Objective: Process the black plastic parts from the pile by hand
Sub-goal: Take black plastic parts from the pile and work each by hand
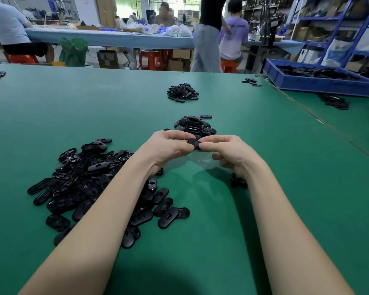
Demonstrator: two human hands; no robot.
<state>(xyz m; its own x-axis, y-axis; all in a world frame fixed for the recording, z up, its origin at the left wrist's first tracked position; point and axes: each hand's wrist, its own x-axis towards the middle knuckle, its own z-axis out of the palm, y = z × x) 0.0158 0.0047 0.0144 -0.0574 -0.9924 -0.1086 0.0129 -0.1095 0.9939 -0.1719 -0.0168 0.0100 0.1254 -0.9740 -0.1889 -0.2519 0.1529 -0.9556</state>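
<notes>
Head view: both hands meet above the green counter, clamped on 1 black part. Left hand pinches its left end, right hand its right end. Pile lies under the left forearm. 2 smaller heaps sit beyond the hands. Blue tray far right.

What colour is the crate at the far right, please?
Blue; the crate shows best in the head view.
</notes>
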